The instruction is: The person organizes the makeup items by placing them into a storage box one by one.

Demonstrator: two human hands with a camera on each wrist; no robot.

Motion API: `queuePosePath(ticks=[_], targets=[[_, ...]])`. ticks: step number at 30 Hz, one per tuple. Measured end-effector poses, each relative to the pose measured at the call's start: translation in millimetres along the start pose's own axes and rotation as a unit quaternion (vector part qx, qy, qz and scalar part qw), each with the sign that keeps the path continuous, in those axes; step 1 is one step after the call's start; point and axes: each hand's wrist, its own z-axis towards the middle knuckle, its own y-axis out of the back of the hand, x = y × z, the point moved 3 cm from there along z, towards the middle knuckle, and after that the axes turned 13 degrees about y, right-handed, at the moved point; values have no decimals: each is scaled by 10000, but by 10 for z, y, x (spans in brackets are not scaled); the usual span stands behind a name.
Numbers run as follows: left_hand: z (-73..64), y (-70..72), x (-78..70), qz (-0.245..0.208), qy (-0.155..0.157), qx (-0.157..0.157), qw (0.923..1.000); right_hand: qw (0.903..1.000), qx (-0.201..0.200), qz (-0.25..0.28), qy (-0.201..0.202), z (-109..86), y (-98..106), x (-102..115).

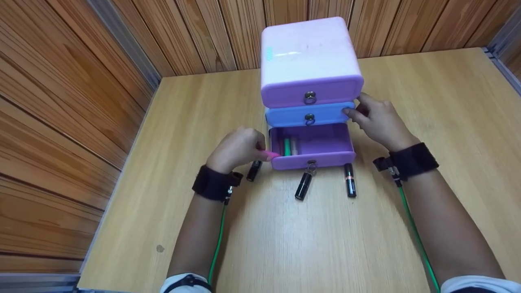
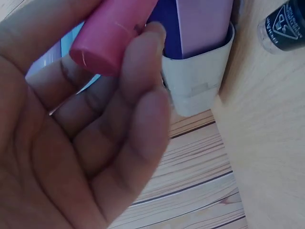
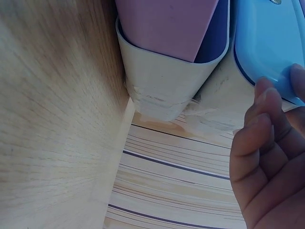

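Note:
A small plastic drawer cabinet stands at the back of the table. Its bottom purple drawer is pulled out, with a green tube and a pale tube lying inside at the left. My left hand pinches a pink tube between thumb and fingers, at the drawer's front left corner. On the cabinet's right, my right hand grips the corner at the blue middle drawer, thumb on its front and fingers curled along the side.
Black tubes lie before the cabinet: one by the left hand, a tube below the ring pull and a tube on the right. Wooden panels rise behind and left of the table. Green cables run along both forearms.

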Motion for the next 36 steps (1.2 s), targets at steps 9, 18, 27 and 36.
queuePosePath(ticks=[9, 18, 27, 36], targets=[[19, -70, -11, -61, 567, 991, 9934, 10000, -54, 66, -3, -9, 42, -4], [75, -24, -170, -431, -344, -4, 9985, 9999, -95, -29, 89, -6, 38, -12], [319, -210, -533, -30, -1010, -41, 9949, 9993, -228, -156, 233, 59, -7, 22], [586, -401, -792, 651, -1012, -147, 9926, 9999, -170, 21, 24, 52, -37, 11]])
